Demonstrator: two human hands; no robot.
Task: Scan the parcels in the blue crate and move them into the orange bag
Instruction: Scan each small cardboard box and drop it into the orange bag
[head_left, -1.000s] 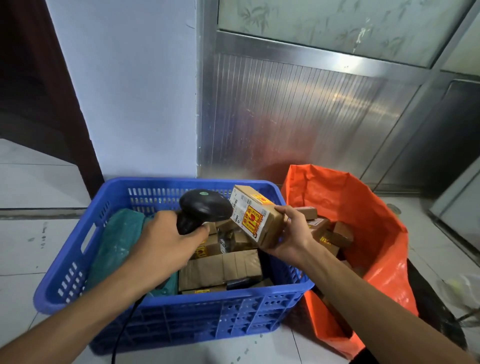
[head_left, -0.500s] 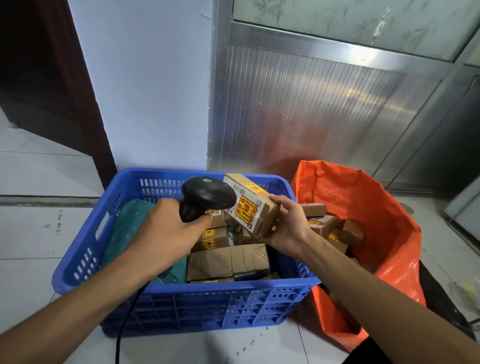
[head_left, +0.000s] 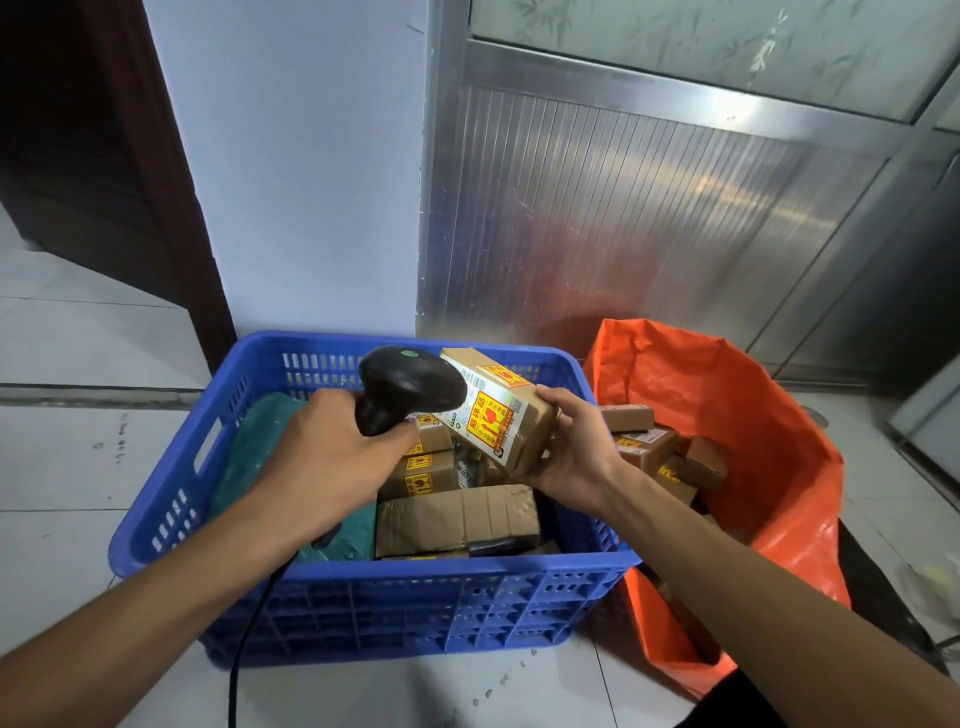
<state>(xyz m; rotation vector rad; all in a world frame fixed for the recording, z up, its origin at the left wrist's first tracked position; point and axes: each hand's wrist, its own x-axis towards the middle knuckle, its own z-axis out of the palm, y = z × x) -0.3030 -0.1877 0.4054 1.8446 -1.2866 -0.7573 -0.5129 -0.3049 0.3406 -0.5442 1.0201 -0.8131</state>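
A small, stiff, seemingly light box (head_left: 496, 410), fragile-labelled, is gripped at its end by the right hand (head_left: 574, 457) above the crate (head_left: 415, 597); the left hand (head_left: 332, 457), clamped on the scanner (head_left: 408, 387), is just beside it.

Ribbed metal panel (head_left: 597, 218), tiled floor (head_left: 78, 467)

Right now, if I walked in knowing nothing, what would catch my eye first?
Probably the black scanner, gripped by the left hand and aimed at a small cardboard parcel with red and yellow stickers, which the right hand holds above the blue crate. The crate sits on the floor, with more parcels inside. Right of it, the bright orange bag stands open, already holding several boxes.
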